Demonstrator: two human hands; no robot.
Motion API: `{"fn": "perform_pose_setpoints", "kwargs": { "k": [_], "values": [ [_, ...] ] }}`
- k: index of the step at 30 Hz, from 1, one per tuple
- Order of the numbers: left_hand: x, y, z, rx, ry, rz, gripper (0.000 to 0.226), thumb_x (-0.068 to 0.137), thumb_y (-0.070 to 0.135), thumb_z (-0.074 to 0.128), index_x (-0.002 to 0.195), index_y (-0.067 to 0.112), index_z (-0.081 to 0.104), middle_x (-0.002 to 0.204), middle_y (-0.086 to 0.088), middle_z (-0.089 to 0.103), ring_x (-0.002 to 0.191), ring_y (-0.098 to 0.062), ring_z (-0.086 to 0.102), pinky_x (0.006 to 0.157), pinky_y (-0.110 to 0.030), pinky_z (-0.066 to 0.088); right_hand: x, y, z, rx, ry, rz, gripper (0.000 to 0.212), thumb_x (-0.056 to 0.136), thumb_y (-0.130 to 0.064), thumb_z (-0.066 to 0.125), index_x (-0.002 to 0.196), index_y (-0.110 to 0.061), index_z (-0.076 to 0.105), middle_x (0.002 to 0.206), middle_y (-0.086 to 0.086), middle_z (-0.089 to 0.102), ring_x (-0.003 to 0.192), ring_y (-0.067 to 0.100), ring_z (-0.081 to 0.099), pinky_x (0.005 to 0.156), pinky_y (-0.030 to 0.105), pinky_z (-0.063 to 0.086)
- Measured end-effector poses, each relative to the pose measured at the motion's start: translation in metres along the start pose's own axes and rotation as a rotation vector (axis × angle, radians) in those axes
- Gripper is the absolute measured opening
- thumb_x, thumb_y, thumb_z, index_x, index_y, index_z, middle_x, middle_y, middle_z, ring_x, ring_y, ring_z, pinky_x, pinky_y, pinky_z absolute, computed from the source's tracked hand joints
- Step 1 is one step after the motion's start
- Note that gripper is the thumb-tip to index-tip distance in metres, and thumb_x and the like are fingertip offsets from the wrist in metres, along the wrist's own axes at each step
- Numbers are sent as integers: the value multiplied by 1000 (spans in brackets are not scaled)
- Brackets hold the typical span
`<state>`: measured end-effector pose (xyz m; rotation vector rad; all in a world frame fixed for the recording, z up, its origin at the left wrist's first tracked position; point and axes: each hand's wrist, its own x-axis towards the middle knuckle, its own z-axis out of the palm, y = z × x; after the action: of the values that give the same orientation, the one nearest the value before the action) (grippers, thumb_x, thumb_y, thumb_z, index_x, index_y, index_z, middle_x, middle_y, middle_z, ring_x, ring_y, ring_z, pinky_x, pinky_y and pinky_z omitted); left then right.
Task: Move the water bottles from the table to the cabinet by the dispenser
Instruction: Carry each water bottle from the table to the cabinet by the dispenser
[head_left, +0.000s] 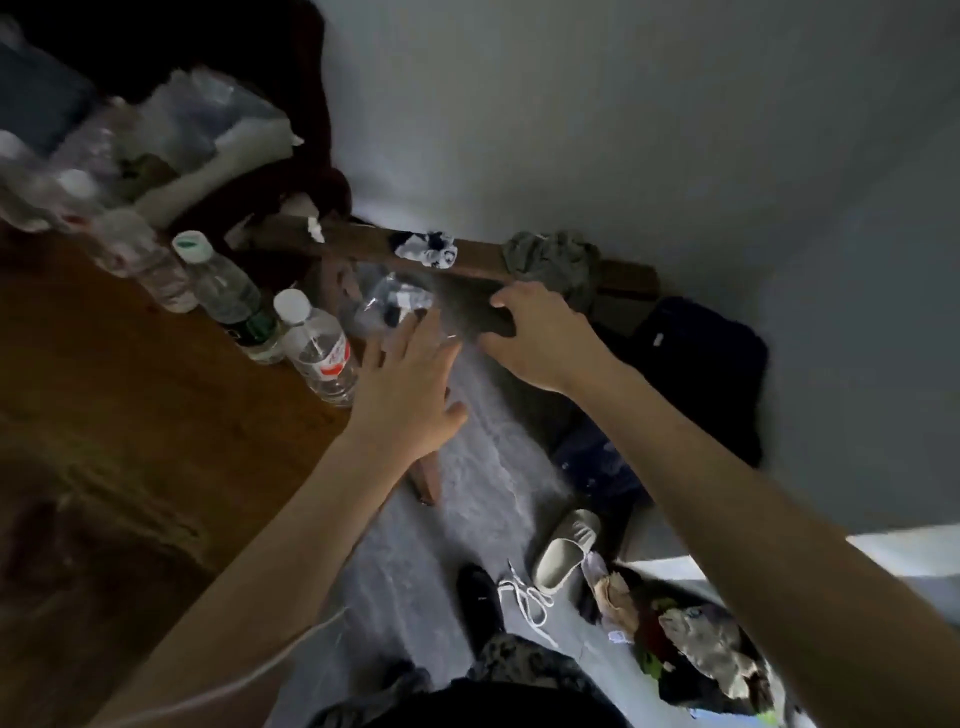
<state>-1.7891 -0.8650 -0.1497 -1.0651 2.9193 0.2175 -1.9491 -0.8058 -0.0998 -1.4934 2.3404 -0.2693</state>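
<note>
Left hand (402, 395), fingers spread and empty, just right of clear plastic water bottle with white cap and red-and-white label (318, 347); label text unreadable. Right hand (540, 335) curled, grip unclear. Bottle upright at edge of brown wooden table (130, 415), beside green-labelled clear bottle (228, 296). Beyond table edge, grey floor (415, 571) and pale wall (623, 130).

Three clear plastic water bottles (317, 345) crowd the brown wooden table's (156, 441) edge; beside that table, grey floor (457, 519) lies open.
</note>
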Motion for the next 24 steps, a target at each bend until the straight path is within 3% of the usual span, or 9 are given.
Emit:
{"fn": "perform_pose_setpoints", "kwargs": {
  "k": [3, 9, 12, 15, 18, 21, 24],
  "values": [
    [12, -1, 5, 11, -34, -84, 75, 94, 56, 57, 156, 29, 24, 170, -8, 5, 157, -30, 4, 126, -52, 10, 40, -3, 3, 5, -65, -90, 48, 89, -50, 54, 126, -19, 57, 133, 7, 52, 123, 31, 51, 99, 52, 45],
    [3, -7, 16, -39, 5, -231, 69, 92, 49, 61, 152, 24, 37, 168, -7, 20, 156, -28, 16, 126, -51, 11, 89, -25, 35, -17, -177, -265, 47, 92, -45, 54, 129, -16, 56, 131, 11, 57, 118, 30, 57, 97, 48, 49],
    [-8, -12, 26, -38, 23, -265, 54, 84, 41, 60, 133, 18, 61, 146, -8, 55, 140, -30, 46, 119, -50, 28, 104, -37, 59, -104, -242, -313, 54, 93, -47, 54, 136, -16, 50, 138, 11, 52, 125, 29, 53, 104, 46, 44],
    [-17, -20, 32, -65, 9, -316, 47, 80, 41, 41, 108, 19, 72, 116, -3, 71, 115, -26, 64, 99, -44, 47, 112, -42, 76, -83, -266, -362, 49, 92, -46, 55, 133, -20, 52, 134, 9, 55, 122, 28, 55, 99, 45, 47],
    [-28, -32, 34, -177, -9, -418, 25, 91, 35, 50, 104, 26, 70, 102, 6, 71, 96, -19, 67, 77, -32, 46, 116, -45, 90, -91, -293, -380, 45, 92, -46, 55, 129, -20, 53, 133, 8, 56, 120, 27, 55, 96, 42, 46],
    [-40, -54, 41, -457, -32, -655, 15, 94, 41, 57, 99, 31, 66, 96, 12, 69, 90, -12, 67, 73, -31, 51, 118, -48, 102, -128, -331, -369, 52, 94, -49, 53, 139, -24, 46, 143, 5, 49, 128, 27, 51, 104, 46, 42],
    [-42, -71, 55, -667, 116, -904, 33, 83, 51, 72, 100, 28, 56, 94, 10, 60, 85, -11, 61, 75, -39, 58, 118, -46, 111, -118, -369, -355, 56, 92, -51, 53, 141, -26, 44, 144, 3, 49, 126, 26, 52, 103, 46, 44]
  ]
}}
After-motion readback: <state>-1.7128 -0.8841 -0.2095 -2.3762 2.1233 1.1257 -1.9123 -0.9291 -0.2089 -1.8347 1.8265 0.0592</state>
